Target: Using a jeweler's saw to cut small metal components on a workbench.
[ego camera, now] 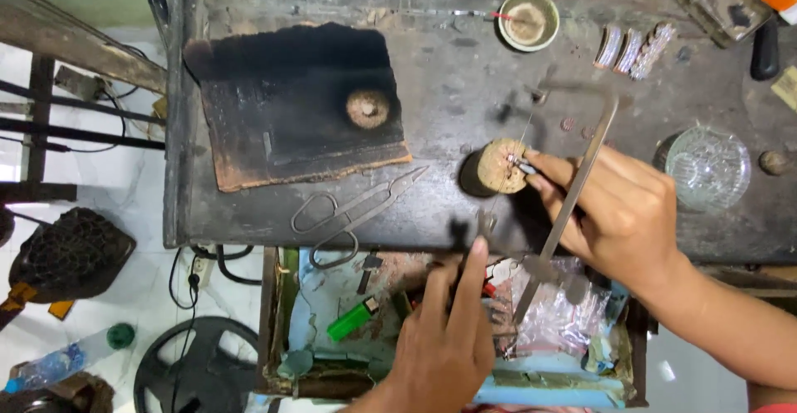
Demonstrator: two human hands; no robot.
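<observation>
Fingers of the right hand (623,214) pinch a small metal piece (521,164) against a wooden peg (501,166) near the counter's (465,73) near edge. The left hand (444,342), closed on the handle, holds a saw frame (573,180) whose thin blade runs just beside that piece. With the blade so close to the fingertips, a slip could nick them; I judge a twist could snap the blade. A loose pinch might let the piece drop into the cluttered drawer (286,313) below. Shears (353,210) lie left, well apart.
</observation>
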